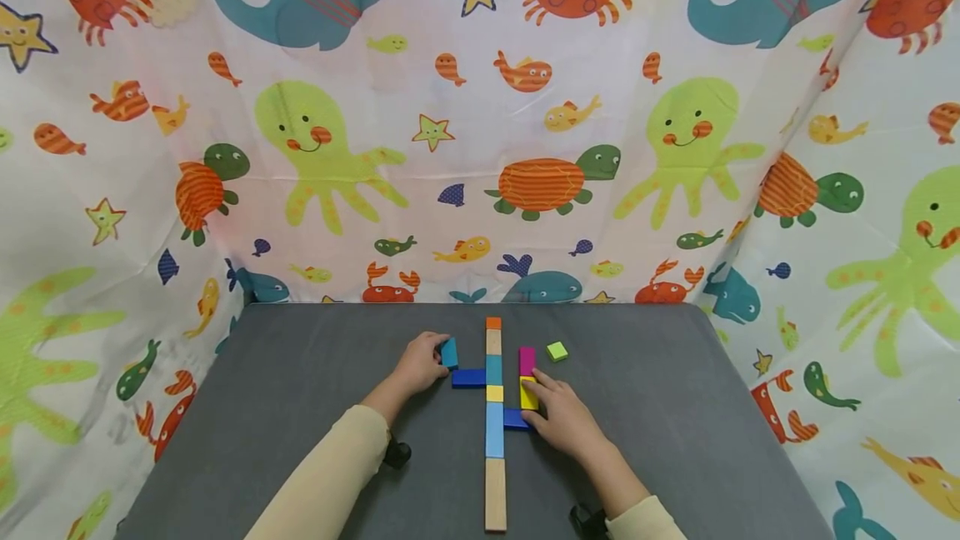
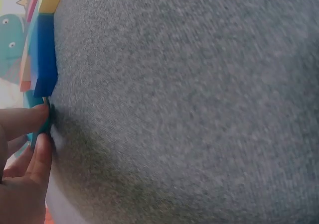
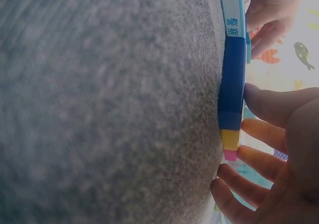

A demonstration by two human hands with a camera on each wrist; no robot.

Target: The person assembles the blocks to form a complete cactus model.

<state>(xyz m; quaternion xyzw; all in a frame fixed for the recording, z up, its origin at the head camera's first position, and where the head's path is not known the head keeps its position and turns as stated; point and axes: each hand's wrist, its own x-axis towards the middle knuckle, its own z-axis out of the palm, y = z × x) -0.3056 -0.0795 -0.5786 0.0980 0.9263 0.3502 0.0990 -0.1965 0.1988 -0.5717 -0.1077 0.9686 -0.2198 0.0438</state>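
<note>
My left hand (image 1: 417, 367) pinches a teal block (image 1: 449, 353) between thumb and fingers, at the left end of a flat blue block (image 1: 468, 378). That blue block reaches the middle column, where a teal piece (image 1: 494, 370) and a small yellow block (image 1: 495, 393) lie. To the right of the column, my right hand (image 1: 567, 419) lays its fingers along a yellow block (image 1: 528, 397). Its thumb touches a second blue block (image 3: 232, 79), which joins the column's light blue piece (image 1: 495, 430). A magenta block (image 1: 527, 360) continues beyond the yellow one.
An orange block (image 1: 493, 323) and a wooden block (image 1: 493, 342) form the column's far end; a long wooden block (image 1: 495, 494) forms its near end. One loose green block (image 1: 557, 351) lies right of the magenta one. A patterned curtain (image 1: 480, 265) rises behind the grey table (image 1: 300, 440).
</note>
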